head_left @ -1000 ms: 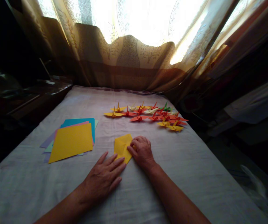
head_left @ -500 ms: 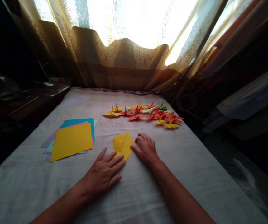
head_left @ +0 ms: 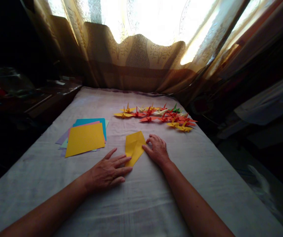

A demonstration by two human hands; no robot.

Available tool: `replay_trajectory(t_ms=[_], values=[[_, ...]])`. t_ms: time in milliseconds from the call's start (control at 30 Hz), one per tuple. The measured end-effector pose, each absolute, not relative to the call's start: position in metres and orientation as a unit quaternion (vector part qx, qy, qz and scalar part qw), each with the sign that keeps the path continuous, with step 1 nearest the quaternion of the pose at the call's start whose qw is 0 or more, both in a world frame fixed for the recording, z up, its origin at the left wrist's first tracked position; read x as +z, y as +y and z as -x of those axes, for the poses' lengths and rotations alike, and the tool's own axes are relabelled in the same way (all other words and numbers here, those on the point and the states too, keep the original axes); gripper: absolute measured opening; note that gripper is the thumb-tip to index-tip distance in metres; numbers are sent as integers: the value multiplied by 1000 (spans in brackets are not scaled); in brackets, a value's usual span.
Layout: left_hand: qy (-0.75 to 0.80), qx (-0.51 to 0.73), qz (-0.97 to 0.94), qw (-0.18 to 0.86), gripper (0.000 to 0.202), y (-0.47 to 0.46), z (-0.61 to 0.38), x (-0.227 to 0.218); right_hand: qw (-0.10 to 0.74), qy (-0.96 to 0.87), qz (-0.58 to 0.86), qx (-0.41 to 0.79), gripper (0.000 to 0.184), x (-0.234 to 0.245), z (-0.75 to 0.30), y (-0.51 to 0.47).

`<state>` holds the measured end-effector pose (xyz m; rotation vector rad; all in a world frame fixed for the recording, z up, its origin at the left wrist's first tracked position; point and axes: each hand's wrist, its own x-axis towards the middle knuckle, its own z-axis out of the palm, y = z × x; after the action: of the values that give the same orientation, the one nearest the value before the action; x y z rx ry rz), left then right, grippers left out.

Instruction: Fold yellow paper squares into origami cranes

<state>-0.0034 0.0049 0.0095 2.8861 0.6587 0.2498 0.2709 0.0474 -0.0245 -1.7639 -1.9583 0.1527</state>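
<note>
A partly folded sheet of yellow origami paper (head_left: pixel 135 144) lies on the cloth in front of me, with crease lines across it and a narrow lower end. My left hand (head_left: pixel 108 171) rests flat with its fingers spread, the fingertips on the paper's lower left part. At the paper's right corner is my right hand (head_left: pixel 157 149), thumb and forefinger close together on the edge and the other fingers curled. Its fingertips partly hide that corner.
Left of the hands lies a stack of coloured paper sheets (head_left: pixel 86 140), yellow on top. Several folded paper cranes (head_left: pixel 148 119) in red, yellow, white and green stand at the back right. A pale cloth (head_left: pixel 141 210) covers the surface; a curtain (head_left: pixel 136 62) hangs behind.
The view has shifted slightly, so the scene sits higher and mostly further right. The yellow paper looks longer, its upper part less folded over. Both hands stay at it.
</note>
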Motion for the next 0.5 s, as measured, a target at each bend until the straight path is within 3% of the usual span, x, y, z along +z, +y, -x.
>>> replay_trajectory(t_ms=[233, 500], values=[[250, 147, -950, 113, 34, 3, 4, -1, 248, -719, 647, 54, 13, -24, -271, 48], [255, 122, -947, 154, 37, 4, 6, -2, 244, -716, 652, 54, 15, -26, -271, 47]])
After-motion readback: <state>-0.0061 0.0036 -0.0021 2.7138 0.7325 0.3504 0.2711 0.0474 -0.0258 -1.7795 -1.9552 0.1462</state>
